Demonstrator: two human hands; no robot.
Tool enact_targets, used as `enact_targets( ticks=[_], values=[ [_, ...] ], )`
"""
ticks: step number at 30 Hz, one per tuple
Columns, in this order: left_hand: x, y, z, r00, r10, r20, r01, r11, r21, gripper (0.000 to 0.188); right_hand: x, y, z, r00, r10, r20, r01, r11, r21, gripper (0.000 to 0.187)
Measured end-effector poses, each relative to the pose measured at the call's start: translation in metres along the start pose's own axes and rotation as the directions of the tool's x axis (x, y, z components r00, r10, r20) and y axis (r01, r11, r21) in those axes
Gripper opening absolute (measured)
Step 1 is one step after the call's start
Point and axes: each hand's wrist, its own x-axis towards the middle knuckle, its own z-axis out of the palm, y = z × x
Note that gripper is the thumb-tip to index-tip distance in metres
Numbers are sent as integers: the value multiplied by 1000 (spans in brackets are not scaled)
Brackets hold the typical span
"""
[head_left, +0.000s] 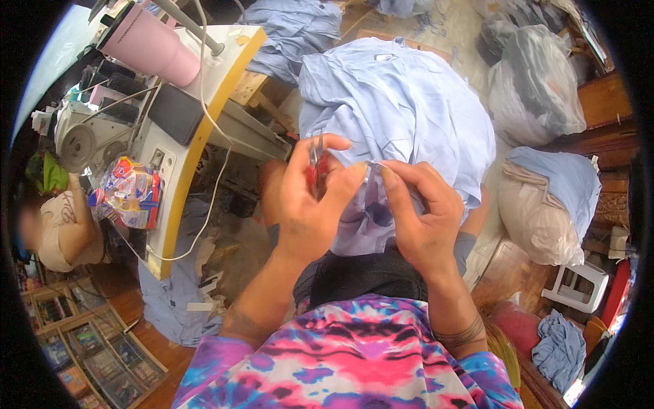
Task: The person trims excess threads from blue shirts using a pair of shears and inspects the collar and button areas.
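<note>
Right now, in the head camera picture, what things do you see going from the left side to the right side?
Another person's arm → colourful snack bag → left hand holding red snips → right hand pinching light blue cloth → beige stuffed sack → white plastic stool.

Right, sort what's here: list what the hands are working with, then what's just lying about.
In hand:
- left hand holding red snips
- right hand pinching the light blue garment

Lying about:
- pink tumbler
- sewing machine
- snack packet
- clear plastic bags
- white stool
- blue cloth by the stool
</note>
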Motion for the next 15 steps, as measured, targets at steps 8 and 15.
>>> enact_targets(
  ticks=[8, 15],
  values=[
    [-14, 5, -7, 934, 300, 195, -356, 821, 446, 32, -1, 3, 4, 999, -39, -22, 39, 999, 25, 13],
    [-8, 5, -7, 920, 338, 197, -391, 786, 478, 34, 0, 0, 5, 1000, -25, 13, 24, 998, 61, 15]
  ],
)
